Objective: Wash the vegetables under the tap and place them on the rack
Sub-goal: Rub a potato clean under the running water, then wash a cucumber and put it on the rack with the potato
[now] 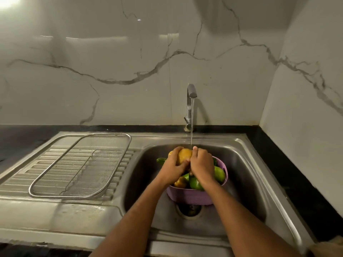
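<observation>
I see a marble-veined wall (130, 52) filling the upper view, and below it a black counter (289, 164) framing a steel sink unit. Its ribbed drainboard (22, 184) sits on the left, and a wire mesh rack (81, 164) lies flat on it. The basin (245, 173) is on the right, with a drain (189, 210) in its floor. A purple basket (189, 195) stands in the basin just above the drain, holding green vegetables (194, 183) and 1 yellow pepper (180, 182). The tap (191, 93) rises behind the basin, and a thin stream of water (192, 123) runs from its spout. My 2 hands meet over the basket under that stream: my left hand (172, 166) and right hand (201, 164) both curl around 1 yellow vegetable (183, 154), gripping it from either side, well apart from the rack.
</observation>
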`<action>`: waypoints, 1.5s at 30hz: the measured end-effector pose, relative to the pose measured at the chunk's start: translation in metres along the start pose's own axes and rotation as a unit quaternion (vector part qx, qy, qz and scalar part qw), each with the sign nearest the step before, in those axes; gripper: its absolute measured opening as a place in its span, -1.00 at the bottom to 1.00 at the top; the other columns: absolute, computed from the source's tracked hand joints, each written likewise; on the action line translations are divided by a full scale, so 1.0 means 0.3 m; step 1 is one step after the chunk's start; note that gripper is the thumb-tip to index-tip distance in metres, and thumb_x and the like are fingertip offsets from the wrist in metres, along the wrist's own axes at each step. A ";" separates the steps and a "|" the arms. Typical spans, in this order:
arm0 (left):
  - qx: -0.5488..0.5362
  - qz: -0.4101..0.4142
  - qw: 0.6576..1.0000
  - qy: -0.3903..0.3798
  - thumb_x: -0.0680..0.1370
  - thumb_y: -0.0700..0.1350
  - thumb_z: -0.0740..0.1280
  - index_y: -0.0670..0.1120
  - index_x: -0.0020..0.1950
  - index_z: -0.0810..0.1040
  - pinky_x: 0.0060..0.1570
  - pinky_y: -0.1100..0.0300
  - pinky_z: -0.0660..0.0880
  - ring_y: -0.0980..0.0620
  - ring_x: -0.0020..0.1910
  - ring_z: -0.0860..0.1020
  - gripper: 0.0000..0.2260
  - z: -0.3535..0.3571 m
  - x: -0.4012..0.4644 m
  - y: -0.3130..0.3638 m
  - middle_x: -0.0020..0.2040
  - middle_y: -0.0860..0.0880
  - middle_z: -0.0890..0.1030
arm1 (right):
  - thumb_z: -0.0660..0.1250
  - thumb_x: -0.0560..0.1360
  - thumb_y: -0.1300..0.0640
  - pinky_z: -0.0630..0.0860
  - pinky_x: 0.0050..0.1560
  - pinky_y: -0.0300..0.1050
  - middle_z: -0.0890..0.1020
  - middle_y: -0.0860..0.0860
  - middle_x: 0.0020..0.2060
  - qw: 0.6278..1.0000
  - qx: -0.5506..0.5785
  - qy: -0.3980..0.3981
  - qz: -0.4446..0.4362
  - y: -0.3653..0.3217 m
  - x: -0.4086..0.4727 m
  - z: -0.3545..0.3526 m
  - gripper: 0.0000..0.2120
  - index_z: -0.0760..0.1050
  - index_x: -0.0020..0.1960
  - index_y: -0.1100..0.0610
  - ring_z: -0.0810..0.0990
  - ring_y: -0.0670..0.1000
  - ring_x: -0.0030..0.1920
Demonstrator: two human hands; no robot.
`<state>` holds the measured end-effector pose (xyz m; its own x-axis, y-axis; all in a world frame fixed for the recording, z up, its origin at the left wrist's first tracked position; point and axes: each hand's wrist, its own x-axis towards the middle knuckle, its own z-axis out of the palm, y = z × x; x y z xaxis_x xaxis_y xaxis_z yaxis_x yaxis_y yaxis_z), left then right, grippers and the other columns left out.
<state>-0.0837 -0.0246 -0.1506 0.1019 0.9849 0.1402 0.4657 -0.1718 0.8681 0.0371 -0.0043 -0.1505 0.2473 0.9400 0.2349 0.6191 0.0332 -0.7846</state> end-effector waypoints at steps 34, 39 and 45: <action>0.465 -0.191 0.863 -0.060 0.50 0.10 0.52 0.05 0.57 0.35 0.28 0.06 0.49 -0.07 0.36 0.48 -0.31 -0.959 -0.399 -0.099 0.43 -0.02 0.49 | 0.41 0.60 0.05 0.64 -0.19 0.02 0.71 -0.05 -0.14 0.983 -0.012 -0.153 -0.098 0.020 -0.009 0.003 -0.92 0.63 0.08 -0.05 0.68 0.01 -0.29; 0.468 -0.201 0.858 -0.058 0.50 0.13 0.51 0.03 0.58 0.33 0.34 0.01 0.47 -0.09 0.40 0.45 -0.30 -0.950 -0.395 -0.107 0.47 -0.04 0.47 | 0.41 0.60 0.05 0.64 -0.18 0.01 0.72 -0.06 -0.14 0.984 -0.014 -0.154 -0.091 0.020 -0.009 0.000 -0.91 0.64 0.09 -0.04 0.69 0.00 -0.29; 0.461 -0.167 0.872 -0.003 0.54 0.09 0.47 0.08 0.56 0.35 0.32 -0.01 0.51 -0.06 0.39 0.48 -0.38 -0.910 -0.384 -0.085 0.49 -0.01 0.45 | 0.41 0.60 0.05 0.67 -0.14 0.07 0.71 -0.07 -0.15 0.985 -0.005 -0.150 -0.082 0.023 -0.011 -0.012 -0.90 0.64 0.10 -0.04 0.69 0.00 -0.25</action>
<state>-0.3473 -0.1275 -0.0589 -0.1709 0.9839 -0.0526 0.9785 0.1757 0.1084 0.0434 -0.0084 -0.1547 -0.0865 0.9805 0.1764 0.6402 0.1904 -0.7442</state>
